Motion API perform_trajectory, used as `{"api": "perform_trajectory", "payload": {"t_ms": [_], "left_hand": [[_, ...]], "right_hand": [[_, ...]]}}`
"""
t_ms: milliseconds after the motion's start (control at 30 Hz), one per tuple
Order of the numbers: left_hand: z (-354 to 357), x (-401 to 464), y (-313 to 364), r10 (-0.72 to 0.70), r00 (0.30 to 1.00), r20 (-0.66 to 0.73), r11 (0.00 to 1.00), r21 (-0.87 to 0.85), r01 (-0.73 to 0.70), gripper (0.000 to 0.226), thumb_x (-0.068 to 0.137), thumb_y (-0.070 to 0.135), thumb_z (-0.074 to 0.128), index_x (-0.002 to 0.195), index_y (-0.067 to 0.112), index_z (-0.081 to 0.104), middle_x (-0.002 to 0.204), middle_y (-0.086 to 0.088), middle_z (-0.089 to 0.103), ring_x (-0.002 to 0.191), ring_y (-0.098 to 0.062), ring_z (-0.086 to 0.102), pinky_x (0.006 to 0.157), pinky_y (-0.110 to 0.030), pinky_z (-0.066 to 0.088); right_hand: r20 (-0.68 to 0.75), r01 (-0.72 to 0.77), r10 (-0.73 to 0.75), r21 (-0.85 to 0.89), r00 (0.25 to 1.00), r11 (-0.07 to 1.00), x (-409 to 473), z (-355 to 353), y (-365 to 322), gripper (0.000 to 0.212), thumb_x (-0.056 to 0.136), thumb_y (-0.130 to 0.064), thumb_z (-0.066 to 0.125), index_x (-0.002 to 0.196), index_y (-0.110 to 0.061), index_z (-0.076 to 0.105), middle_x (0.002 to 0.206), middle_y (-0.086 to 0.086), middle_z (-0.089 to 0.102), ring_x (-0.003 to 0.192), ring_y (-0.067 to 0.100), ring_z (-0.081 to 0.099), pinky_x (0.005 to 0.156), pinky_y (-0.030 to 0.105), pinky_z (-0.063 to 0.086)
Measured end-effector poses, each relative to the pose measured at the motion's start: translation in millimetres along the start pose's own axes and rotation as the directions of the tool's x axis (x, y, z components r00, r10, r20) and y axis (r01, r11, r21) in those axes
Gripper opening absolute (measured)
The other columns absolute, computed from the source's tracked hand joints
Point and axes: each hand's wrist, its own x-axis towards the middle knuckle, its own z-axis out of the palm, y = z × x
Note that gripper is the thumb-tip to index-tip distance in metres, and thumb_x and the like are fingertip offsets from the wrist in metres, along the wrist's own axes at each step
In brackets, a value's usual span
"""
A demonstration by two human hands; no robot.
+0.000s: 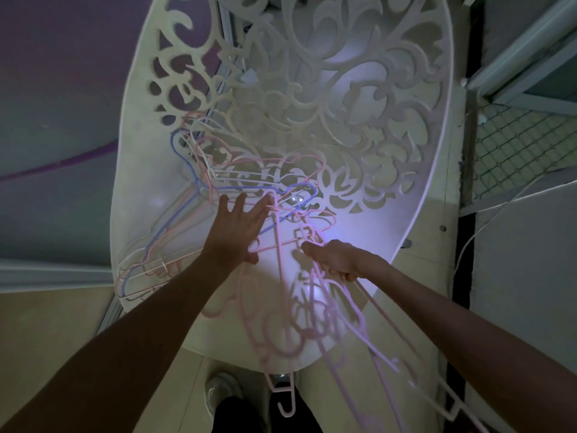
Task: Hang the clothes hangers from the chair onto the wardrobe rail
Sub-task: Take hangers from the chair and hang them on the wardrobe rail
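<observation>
Both hands are down at the chair [390, 214] seat: our left hand [232, 231] is spread wide, fingers straight, reaching onto the tangled hangers, fingertips touching or just over a pink wire near the seat's middle; can't tell if it presses. Our right hand [337, 260] is curled round a bunch of pink hangers [312, 326], which trail down toward us past the seat's front edge, 1 hook dangling low near our shoe [223, 392]. Count in the bunch unclear, blurred, at least 2. A second pile of hangers [175, 232], pink, blue and white, lies on the seat's left side, some overhanging the left rim, more running up toward the cut-out backrest. Step in hand, as we judge it: gathering, still at pickup, nothing hung yet. Wardrobe rail not in view, so no telling which way it lies. Next move likely calls for the left hand to close on 1 or more wires from the pile and lift them free; hooks and shoulders are interlocked, so pulling straight up may drag the whole heap or snag the backrest's openings. Better to lift by the hooks, shake loose, then pass them to the right hand's bunch before turning for the rail. Light is dim, with a bright patch on the seat near the right hand.
</observation>
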Motion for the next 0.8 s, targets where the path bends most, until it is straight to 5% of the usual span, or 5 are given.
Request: {"api": "perform_trajectory", "payload": {"t_ms": [167, 367, 500, 667, 800], "left_hand": [[3.5, 5.4, -0.3, 0.024, 0.999, 0.031, 0.994, -0.108, -0.021, 0.108, 0.068, 0.06, 0.066, 0.15, 0.02, 0.008, 0.159, 0.006, -0.001, 0.142, -0.033, 0.016, 0.11, -0.053, 0.02], [10.0, 2.7, -11.3, 0.009, 0.999, -0.048, 0.985, -0.175, -0.017, 0.115, 0.042, 0.062, 0.078, 0.142, 0.02, 0.038, 0.155, 0.0, 0.026, 0.133, -0.034, 0.038, 0.105, -0.056, 0.029], [8.2, 8.0, -12.1, -0.018, 0.999, -0.047, 0.961, -0.276, 0.005, 0.113, 0.043, 0.059, 0.079, 0.14, 0.018, 0.04, 0.154, -0.002, 0.029, 0.126, -0.033, 0.043, 0.106, -0.051, 0.03], [-5.8, 12.1, -6.3, -0.025, 0.999, -0.029, 0.92, -0.393, 0.011, 0.104, 0.048, 0.063, 0.076, 0.139, 0.025, 0.04, 0.151, 0.005, 0.03, 0.131, -0.027, 0.037, 0.107, -0.047, 0.024], [-8.4, 4.6, -1.0, -0.089, 0.992, -0.089, 0.933, -0.355, 0.052, 0.096, 0.042, 0.056, 0.078, 0.128, 0.02, 0.051, 0.143, 0.001, 0.043, 0.121, -0.027, 0.048, 0.102, -0.048, 0.032]], "right_hand": [[-0.127, 0.001, -0.05, -0.365, 0.991, 0.931, -0.9, -1.9, 20.7, 0.064, 0.08, -0.07, 0.045, 0.109, -0.013, 0.049, 0.111, 0.009, 0.061, 0.104, 0.031, 0.058, 0.085, 0.035, 0.043], [-0.116, 0.113, -0.186, -0.46, 0.976, 0.881, -13.7, -13.2, 30.0, 0.055, 0.083, -0.065, 0.048, 0.108, -0.017, 0.041, 0.091, 0.002, 0.057, 0.087, 0.027, 0.055, 0.075, 0.033, 0.039], [-0.106, 0.196, -0.226, -0.238, 0.968, 0.951, -15.8, -16.2, 40.2, 0.032, 0.085, -0.051, 0.048, 0.09, -0.02, 0.04, 0.072, -0.003, 0.048, 0.069, 0.022, 0.048, 0.063, 0.031, 0.036], [-0.171, 0.268, -0.208, 0.526, 0.963, 0.807, -23.0, -11.3, 30.9, 0.05, 0.052, -0.048, 0.045, 0.092, -0.017, 0.045, 0.071, 0.002, 0.041, 0.05, 0.01, 0.032, 0.045, 0.02, 0.028], [-0.232, 0.261, -0.147, 0.602, 0.961, 0.755, -22.5, -1.2, 26.9, 0.034, 0.065, -0.037, 0.041, 0.093, -0.017, 0.044, 0.079, 0.007, 0.041, 0.055, 0.012, 0.033, 0.053, 0.025, 0.03]]}}
